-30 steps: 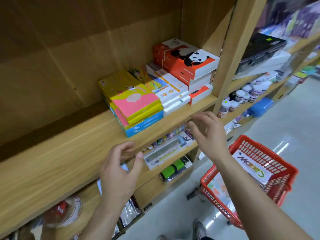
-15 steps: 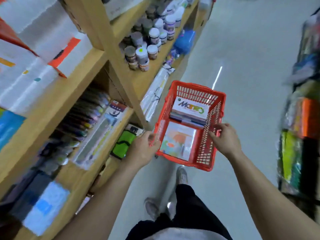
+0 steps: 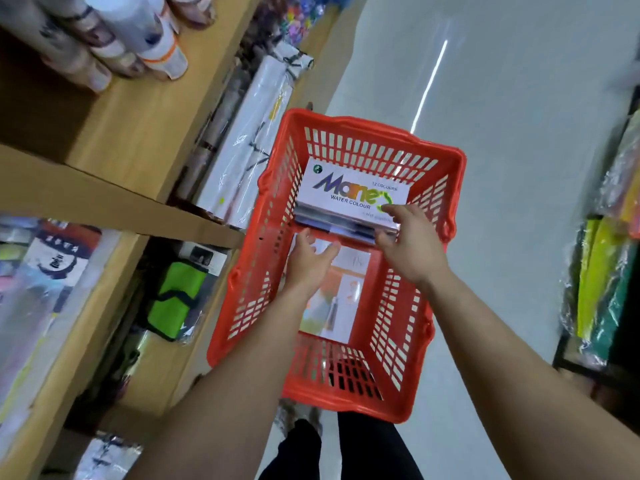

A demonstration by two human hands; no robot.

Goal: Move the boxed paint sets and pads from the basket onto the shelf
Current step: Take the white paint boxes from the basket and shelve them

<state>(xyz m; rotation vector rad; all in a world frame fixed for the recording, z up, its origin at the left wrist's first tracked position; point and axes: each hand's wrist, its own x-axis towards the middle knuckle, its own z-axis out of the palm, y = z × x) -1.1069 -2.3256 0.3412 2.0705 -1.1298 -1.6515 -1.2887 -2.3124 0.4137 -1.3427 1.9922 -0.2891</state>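
Both hands are down in the red basket (image 3: 349, 403) at its far end; the right hand (image 3: 408, 244) pinches the water-colour box stack (image 3: 349, 197), the left hand (image 3: 310, 259) spread beside it; next, lift together toward the shelf (image 3: 114, 133).

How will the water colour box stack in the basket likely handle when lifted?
The top water colour box looks like flat, stiff card, so probably rigid and light. It rests on loose boxes, which may slide apart unless both hands clamp the stack. The right hand already touches its near edge.
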